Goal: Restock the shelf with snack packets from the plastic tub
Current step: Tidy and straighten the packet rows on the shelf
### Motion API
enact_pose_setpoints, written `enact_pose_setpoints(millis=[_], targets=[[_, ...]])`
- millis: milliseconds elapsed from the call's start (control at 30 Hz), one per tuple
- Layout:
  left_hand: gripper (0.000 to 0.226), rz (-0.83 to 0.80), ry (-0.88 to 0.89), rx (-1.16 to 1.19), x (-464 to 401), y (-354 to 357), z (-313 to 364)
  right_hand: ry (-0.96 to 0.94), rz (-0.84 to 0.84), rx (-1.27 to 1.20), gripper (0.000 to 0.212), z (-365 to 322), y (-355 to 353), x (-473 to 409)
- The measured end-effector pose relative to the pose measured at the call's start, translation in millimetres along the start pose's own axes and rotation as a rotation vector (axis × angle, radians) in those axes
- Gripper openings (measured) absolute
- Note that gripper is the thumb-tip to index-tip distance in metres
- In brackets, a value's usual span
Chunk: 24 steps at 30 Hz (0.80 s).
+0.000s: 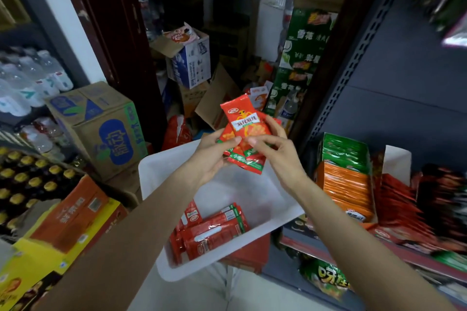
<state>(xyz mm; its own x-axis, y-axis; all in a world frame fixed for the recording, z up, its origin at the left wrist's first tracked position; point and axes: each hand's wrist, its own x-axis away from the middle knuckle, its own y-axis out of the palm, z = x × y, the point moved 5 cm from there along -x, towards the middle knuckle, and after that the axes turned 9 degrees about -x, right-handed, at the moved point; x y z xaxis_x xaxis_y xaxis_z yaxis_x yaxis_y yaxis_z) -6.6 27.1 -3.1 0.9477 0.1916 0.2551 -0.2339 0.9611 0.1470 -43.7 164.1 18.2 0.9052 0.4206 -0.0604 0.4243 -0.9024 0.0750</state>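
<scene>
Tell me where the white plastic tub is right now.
In the head view the white plastic tub sits low at centre, under both hands, between the cardboard boxes on the left and the shelf on the right.

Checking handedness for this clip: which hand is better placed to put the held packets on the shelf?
Probably the right hand. The shelf and its display boxes lie on the right, on that hand's side. The left hand also holds the packets, but it would have to cross over the tub.
</scene>
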Motion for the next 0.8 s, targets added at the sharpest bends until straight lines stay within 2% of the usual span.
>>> enact_pose_setpoints(millis=[33,67,100,167,200,233,333,467,567,633,700,800], targets=[[0.031,0.007,0.018,-0.043,1.1,3.4,1.2,-0.047,0.156,0.047,0.004,-0.3,-4.8,-0.8],[0.032,0.021,0.032,-0.101,2.0,5.9,1.7,-0.073,0.288,0.120,0.007,1.2,-9.6,-2.0],[0.033,0.043,0.041,-0.154,2.4,7.4,1.6,-0.072,0.372,0.197,0.021,2.5,-12.0,-4.1],[0.037,0.095,0.047,-0.208,2.3,5.6,0.6,0.037,0.420,0.219,0.060,5.9,-14.9,-8.9],[0.040,0.124,0.044,-0.220,2.6,2.7,1.2,0.098,0.404,0.146,0.071,6.0,-16.5,-10.9],[0.042,0.157,0.036,-0.240,2.7,-1.4,2.8,0.156,0.375,0.043,0.071,6.3,-17.2,-13.3],[0.033,0.234,0.036,-0.284,-0.8,-17.0,7.5,0.261,0.311,-0.080,0.046,12.0,-24.3,-16.3],[0.012,0.316,0.078,-0.281,-4.0,-30.8,16.9,0.264,0.340,-0.172,0.037,17.6,-46.0,-12.4],[0.010,0.237,0.048,-0.342,-12.3,-19.9,22.9,0.268,0.253,-0.381,0.029,14.0,-50.2,-11.9],[0.015,0.143,-0.009,-0.358,-20.3,-2.8,25.4,0.257,0.220,-0.361,0.027,9.8,-55.1,-13.2],[0.014,0.118,-0.025,-0.305,-28.3,13.4,28.2,0.232,0.262,-0.336,0.019,6.6,-67.0,-14.1],[0.009,0.244,-0.022,-0.174,-36.4,28.5,28.4,0.229,0.380,-0.442,0.007,2.5,-91.6,-12.0]])
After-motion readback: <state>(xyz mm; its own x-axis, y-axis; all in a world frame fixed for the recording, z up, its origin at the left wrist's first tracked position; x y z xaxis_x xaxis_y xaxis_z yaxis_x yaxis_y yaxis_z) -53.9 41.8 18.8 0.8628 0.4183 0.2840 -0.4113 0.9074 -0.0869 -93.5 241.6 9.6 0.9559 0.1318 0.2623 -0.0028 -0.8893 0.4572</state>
